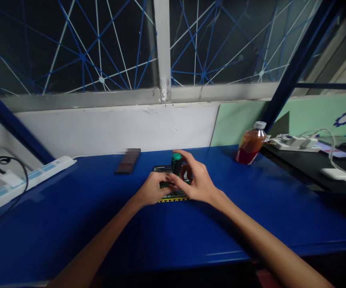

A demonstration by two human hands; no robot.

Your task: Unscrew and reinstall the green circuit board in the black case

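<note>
Upright above the middle of the blue table, a screwdriver [176, 163] shows its green-capped black handle. My right hand [195, 180] curls around it, thumb and fingers closed about the handle. My left hand [156, 187] is pinched just to the left, with its fingertips meeting my right thumb below the handle. What those left fingers hold is hidden. Under both hands lies an open tool case [175, 197] with a yellow-and-black front edge and rows of small pieces; much of it is covered by my hands.
A dark, pixelated flat object [128, 161] lies behind my left hand. A bottle of red-brown drink [251, 144] stands at the back right. One power strip [38, 176] runs along the left edge; another strip [295, 143] with cables sits on the black surface at right.
</note>
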